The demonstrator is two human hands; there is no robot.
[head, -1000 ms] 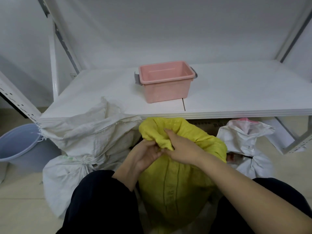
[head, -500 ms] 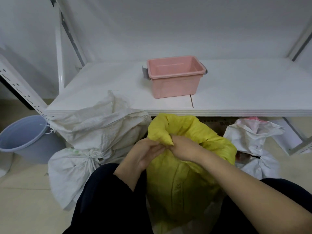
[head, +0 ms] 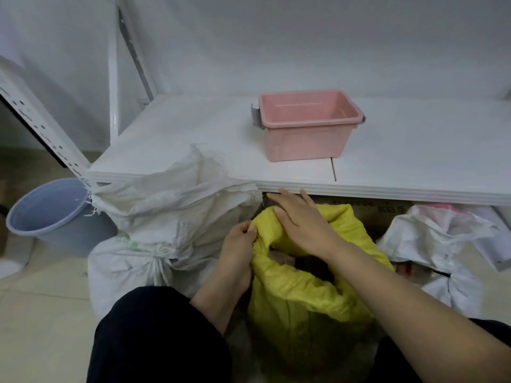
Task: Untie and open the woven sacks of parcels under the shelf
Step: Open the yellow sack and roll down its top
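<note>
A yellow woven sack (head: 304,294) stands between my knees below the shelf edge, its mouth spread open with dark contents showing inside. My left hand (head: 239,244) pinches the sack's left rim. My right hand (head: 298,219) lies flat with straight fingers on the far rim of the mouth, fingertips near the shelf edge. To the left a white woven sack (head: 154,233) is tied with a white string knot at its neck. On the right a smaller white sack (head: 437,244) sits tied at its middle.
A white shelf board (head: 193,139) carries a pink plastic bin (head: 307,125). A blue bucket (head: 44,214) stands on the tiled floor at the left, beside a perforated white shelf post (head: 41,125). A cardboard box (head: 387,208) sits under the shelf behind the sacks.
The yellow sack's mouth has come open. My right hand let go of the bunched top and moved onto the far rim; my left hand still holds the left rim.
</note>
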